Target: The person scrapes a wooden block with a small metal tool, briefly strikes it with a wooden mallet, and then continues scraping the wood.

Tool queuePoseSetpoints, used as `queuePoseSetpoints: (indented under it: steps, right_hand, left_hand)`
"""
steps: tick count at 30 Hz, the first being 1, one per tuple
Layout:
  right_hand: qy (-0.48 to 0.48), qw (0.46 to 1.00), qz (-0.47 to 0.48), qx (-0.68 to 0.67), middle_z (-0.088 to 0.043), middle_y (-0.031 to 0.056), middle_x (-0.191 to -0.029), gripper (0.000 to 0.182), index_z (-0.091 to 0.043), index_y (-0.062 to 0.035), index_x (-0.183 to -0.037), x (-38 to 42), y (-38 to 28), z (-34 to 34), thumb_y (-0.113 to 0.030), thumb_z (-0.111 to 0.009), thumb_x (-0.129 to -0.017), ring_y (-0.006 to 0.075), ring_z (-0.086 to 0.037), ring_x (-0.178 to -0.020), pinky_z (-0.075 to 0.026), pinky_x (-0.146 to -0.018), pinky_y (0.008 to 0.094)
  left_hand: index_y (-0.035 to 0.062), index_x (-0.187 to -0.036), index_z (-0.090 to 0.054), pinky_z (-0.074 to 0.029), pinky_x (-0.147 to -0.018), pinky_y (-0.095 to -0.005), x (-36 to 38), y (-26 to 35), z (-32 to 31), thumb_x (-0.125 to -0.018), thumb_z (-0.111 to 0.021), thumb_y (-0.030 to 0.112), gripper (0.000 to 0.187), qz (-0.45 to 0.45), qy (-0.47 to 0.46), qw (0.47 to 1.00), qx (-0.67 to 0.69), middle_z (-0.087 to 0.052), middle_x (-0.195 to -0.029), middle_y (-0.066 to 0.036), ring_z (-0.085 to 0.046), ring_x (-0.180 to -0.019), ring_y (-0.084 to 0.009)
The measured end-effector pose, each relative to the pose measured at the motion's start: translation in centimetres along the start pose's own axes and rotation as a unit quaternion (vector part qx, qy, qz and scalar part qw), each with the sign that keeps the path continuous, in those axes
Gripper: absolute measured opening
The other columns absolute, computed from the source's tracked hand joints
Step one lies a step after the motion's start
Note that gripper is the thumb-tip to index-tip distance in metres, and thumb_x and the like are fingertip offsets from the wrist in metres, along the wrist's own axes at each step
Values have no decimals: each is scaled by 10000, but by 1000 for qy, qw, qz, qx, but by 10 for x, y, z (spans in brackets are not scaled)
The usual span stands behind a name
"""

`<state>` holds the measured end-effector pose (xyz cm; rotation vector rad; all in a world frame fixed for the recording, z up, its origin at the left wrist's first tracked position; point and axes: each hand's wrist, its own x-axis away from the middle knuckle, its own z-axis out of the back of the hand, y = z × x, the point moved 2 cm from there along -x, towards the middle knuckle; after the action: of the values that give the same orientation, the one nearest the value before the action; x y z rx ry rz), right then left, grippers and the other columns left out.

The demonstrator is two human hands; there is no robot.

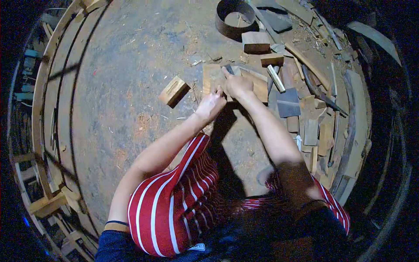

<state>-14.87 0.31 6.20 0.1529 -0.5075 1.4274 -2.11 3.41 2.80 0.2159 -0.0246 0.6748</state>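
A light wooden piece (210, 75) with a broad flat face lies on the ground in front of me. My left hand (211, 104) is closed at its near edge, with fingers bunched against the wood. My right hand (239, 85) rests on top, its index finger reaching forward over a small dark grey piece (229, 68) that looks like sandpaper. The right palm hides much of the wood beneath. More of the board's grain (260, 89) shows right of that hand. A separate wooden block (175, 91) lies to the left of both hands.
A round metal ring (221, 29) stands at the far side beside a wooden block (255, 42). On the right lie a dark abrasive-looking sheet (288, 108), a pale stick (276, 78), a long dark tool (315, 87) and several offcuts. Wooden rails (39, 131) border the left.
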Motion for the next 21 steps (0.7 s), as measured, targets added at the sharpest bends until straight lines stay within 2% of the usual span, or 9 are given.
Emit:
queuePoseSetpoints:
  steps: [3, 4, 7, 8, 9, 13, 15, 17, 21]
  right_hand:
    - [66, 997, 36, 0, -666, 165, -939, 455, -428, -223, -1321, 4, 4, -9, -242, -421, -866, 340, -656, -843, -514, -666, 470]
    - [109, 992, 19, -53, -673, 150, -871, 440, -441, -221, -1307, 9, 5, -13, -248, -419, -868, 340, -665, -752, -514, -600, 483]
    - [86, 994, 62, 25, -670, 165, -861, 442, -439, -210, -1310, 21, 7, -15, -251, -432, -870, 346, -664, -746, -512, -607, 497]
    - [26, 999, 24, -12, -663, 196, -883, 456, -417, -199, -1328, 15, 5, -9, -246, -439, -875, 359, -660, -782, -510, -626, 505]
    - [28, 999, 15, -15, -663, 196, -883, 456, -417, -199, -1328, 10, 4, -13, -246, -439, -875, 359, -660, -782, -510, -626, 505]
    - [78, 995, 42, 34, -667, 188, -857, 486, -363, -227, -1364, -2, 4, -20, -232, -427, -882, 352, -664, -760, -510, -602, 504]
    - [-7, 1000, 15, -2, -645, 195, -1001, 495, -301, -289, -1405, 22, 0, -7, -382, -338, -920, 354, -639, -902, -503, -749, 488]
    - [-6, 1000, 21, 1, -648, 186, -997, 496, -301, -292, -1405, 21, -1, -7, -392, -340, -920, 351, -641, -895, -504, -740, 489]
    - [2, 1000, 10, 3, -657, 175, -963, 499, -302, -299, -1402, 11, 0, -10, -423, -346, -921, 351, -646, -864, -508, -712, 500]
  left_hand:
    - [-23, -834, -613, -523, -780, -409, -2, -3, 4, -695, -543, 79, 186, 19, 19, 1000, 12, -497, -1127, -239, -529, -1027, -365]
    - [-21, -834, -612, -520, -777, -414, 0, -2, 7, -694, -541, 79, 186, 11, 28, 999, 23, -501, -1119, -236, -531, -1013, -369]
    - [-6, -840, -613, -506, -773, -429, 3, -4, 1, -701, -539, 91, 185, -17, 23, 999, 31, -497, -1122, -237, -526, -987, -374]
    - [-2, -815, -643, -526, -743, -410, 1, -4, -2, -710, -546, 99, 175, -16, 23, 999, 19, -510, -1118, -255, -550, -993, -365]
    - [2, -791, -674, -546, -714, -392, 0, -3, -3, -719, -554, 107, 175, -18, 25, 1000, 4, -522, -1114, -272, -575, -998, -355]
    - [0, -783, -656, -519, -784, -414, 3, -7, -4, -739, -536, 117, 173, -26, 88, 995, 29, -502, -1139, -270, -557, -1015, -358]
    - [2, -795, -648, -507, -801, -427, 3, -8, 0, -745, -530, 122, 175, -27, 74, 996, 41, -508, -1132, -252, -551, -1012, -371]
    - [7, -816, -649, -507, -792, -425, 2, -5, 0, -748, -529, 128, 183, -16, 27, 999, 20, -514, -1120, -242, -544, -1024, -376]
    - [11, -805, -656, -510, -790, -426, 0, -5, 6, -745, -532, 123, 177, -44, 47, 996, 57, -526, -1099, -240, -543, -1028, -372]
